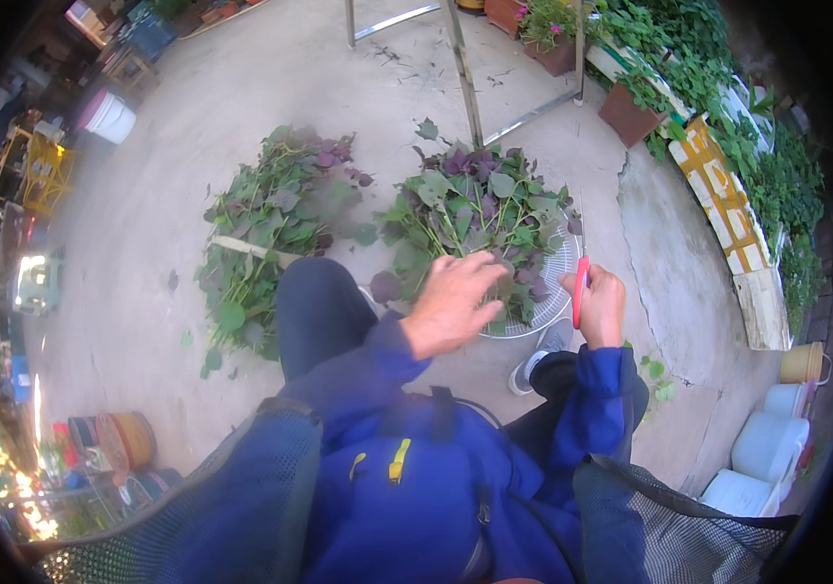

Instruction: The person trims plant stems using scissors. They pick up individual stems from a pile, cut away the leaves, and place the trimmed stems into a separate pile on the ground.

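Observation:
My right hand [601, 306] grips a pair of scissors [581, 292] by the red handles, with the thin blades pointing away from me. My left hand [457, 301], slightly blurred, hovers over the near edge of a heap of green and purple leafy stems [486, 197], fingers spread. No stem is plainly held in it. Under that heap shows the rim of a round white wire rack [566, 281]. Left of it, a second heap of leafy stems [263, 212] lies on the concrete floor, beside my bent knee. A pale flat stick [245, 247] lies across that heap.
A metal frame [464, 73] stands just beyond the rack. Potted plants [632, 113] and foam planter boxes [723, 197] line the right side. Several pale buckets [770, 442] stand at lower right. A white bucket [108, 117] and a yellow chair [48, 171] are at left.

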